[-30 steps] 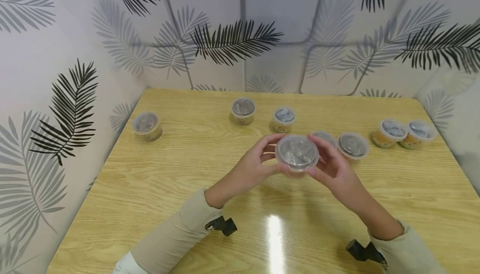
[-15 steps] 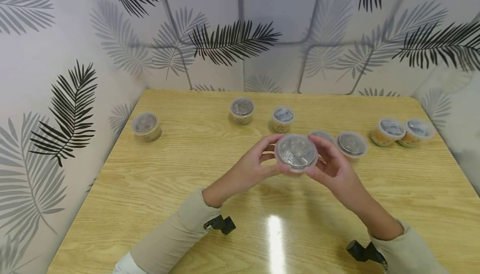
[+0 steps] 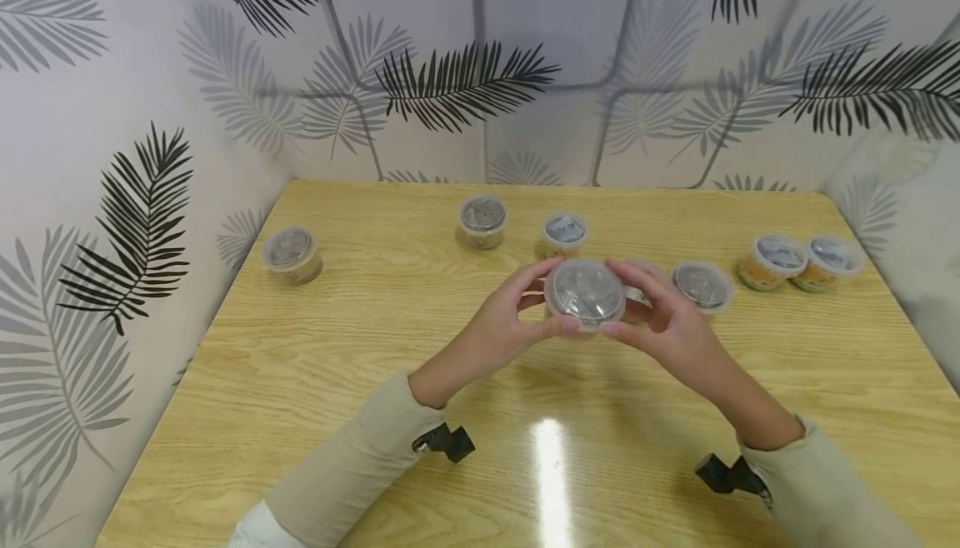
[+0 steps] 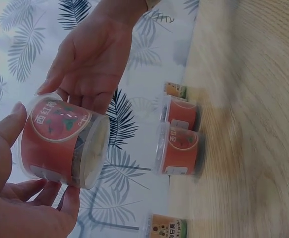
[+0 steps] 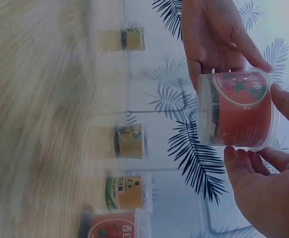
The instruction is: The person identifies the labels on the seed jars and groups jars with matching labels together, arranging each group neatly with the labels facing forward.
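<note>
Red-labelled clear plastic tub with transparent lid (image 3: 586, 292) lifted above wooden surface (image 3: 315, 356), my left hand (image 3: 501, 325) and right hand (image 3: 670, 327) fingers (image 3: 628, 276) both grasping its rim.

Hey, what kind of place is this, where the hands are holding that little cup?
Probably a staged tabletop recording booth, not a real kitchen. A wooden table is enclosed by leaf-print walls, small lidded cups stand on it like the pair at the right, and both hands hold a red-labelled cup above it.
</note>
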Demonstrator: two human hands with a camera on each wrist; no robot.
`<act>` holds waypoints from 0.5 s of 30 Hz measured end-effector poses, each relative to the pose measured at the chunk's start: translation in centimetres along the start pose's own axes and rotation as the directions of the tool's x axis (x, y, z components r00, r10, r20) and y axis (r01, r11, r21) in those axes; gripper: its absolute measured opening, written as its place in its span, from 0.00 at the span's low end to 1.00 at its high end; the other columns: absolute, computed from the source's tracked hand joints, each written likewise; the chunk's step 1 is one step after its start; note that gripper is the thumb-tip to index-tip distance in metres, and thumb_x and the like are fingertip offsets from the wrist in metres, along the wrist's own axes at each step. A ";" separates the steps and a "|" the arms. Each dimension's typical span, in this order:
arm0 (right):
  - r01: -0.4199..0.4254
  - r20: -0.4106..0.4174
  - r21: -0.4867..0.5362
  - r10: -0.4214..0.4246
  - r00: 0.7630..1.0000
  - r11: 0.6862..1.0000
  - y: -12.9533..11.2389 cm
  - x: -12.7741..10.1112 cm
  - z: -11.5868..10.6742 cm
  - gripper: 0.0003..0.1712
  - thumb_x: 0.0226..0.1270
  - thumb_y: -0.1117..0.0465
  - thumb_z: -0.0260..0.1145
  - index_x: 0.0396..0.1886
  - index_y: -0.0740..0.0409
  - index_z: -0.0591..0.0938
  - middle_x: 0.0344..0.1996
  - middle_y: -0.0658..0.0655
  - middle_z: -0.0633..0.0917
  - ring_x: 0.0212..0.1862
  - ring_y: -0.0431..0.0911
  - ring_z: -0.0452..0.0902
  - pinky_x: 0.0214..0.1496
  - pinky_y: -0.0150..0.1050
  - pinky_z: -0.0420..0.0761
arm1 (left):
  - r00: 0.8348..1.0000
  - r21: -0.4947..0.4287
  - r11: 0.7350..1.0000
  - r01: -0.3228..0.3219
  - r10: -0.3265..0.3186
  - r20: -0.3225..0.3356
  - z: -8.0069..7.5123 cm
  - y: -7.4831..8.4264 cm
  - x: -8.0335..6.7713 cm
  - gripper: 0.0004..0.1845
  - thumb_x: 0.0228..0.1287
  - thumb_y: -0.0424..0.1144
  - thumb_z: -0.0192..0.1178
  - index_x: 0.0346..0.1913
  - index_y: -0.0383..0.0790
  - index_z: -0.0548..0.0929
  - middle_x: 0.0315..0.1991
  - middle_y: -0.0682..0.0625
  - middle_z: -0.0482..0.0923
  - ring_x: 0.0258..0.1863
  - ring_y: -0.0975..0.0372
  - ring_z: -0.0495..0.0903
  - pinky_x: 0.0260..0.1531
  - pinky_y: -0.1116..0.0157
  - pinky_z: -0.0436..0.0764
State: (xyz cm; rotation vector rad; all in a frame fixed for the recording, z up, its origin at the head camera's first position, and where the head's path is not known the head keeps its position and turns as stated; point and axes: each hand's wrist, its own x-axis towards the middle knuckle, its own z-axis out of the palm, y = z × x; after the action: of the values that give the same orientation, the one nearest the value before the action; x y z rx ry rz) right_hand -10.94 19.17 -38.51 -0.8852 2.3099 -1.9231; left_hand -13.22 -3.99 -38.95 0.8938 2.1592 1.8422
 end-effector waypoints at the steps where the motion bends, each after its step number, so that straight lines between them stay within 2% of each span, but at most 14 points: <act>1: -0.008 -0.001 -0.010 0.008 1.000 1.000 0.1 0.2 -0.1 0.38 0.58 0.77 0.64 0.68 0.61 0.63 0.61 0.60 0.65 0.61 0.50 0.64 0.58 0.33 0.71 | 1.000 -0.002 1.000 0.002 -0.002 -0.008 0.0 -0.2 0.1 0.37 0.57 0.40 0.66 0.68 0.42 0.61 0.58 0.53 0.67 0.56 0.60 0.68 0.57 0.67 0.69; 5: -0.056 -0.002 -0.024 0.056 0.998 0.998 0.5 0.9 -0.6 0.36 0.59 0.74 0.64 0.67 0.60 0.64 0.62 0.59 0.66 0.62 0.49 0.64 0.58 0.33 0.70 | 0.998 -0.007 1.000 0.021 -0.021 -0.051 0.0 -0.7 0.6 0.38 0.57 0.40 0.67 0.68 0.42 0.61 0.58 0.53 0.67 0.57 0.62 0.67 0.58 0.65 0.69; 8: -0.082 0.009 -0.047 0.083 0.997 0.996 0.8 1.5 -1.0 0.35 0.60 0.72 0.65 0.67 0.60 0.65 0.63 0.58 0.65 0.64 0.48 0.62 0.59 0.33 0.69 | 0.996 -0.020 0.998 0.051 -0.052 -0.078 0.0 -0.9 1.0 0.37 0.57 0.39 0.66 0.68 0.41 0.60 0.59 0.50 0.66 0.57 0.60 0.67 0.59 0.61 0.68; 15: -0.122 0.043 -0.140 0.129 0.991 0.983 1.5 2.8 -1.8 0.35 0.61 0.67 0.66 0.67 0.57 0.65 0.63 0.55 0.65 0.64 0.49 0.60 0.61 0.32 0.67 | 0.987 -0.085 0.991 0.104 -0.114 -0.113 -0.1 0.2 1.4 0.34 0.59 0.34 0.64 0.67 0.35 0.61 0.58 0.44 0.67 0.58 0.55 0.68 0.59 0.57 0.68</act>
State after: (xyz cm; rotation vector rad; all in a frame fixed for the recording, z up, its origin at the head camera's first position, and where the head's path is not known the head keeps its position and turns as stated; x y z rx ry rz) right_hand -14.55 19.73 -38.51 -0.7682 2.4278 -1.6905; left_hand -14.36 -3.35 -38.36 0.6532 2.1382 1.9555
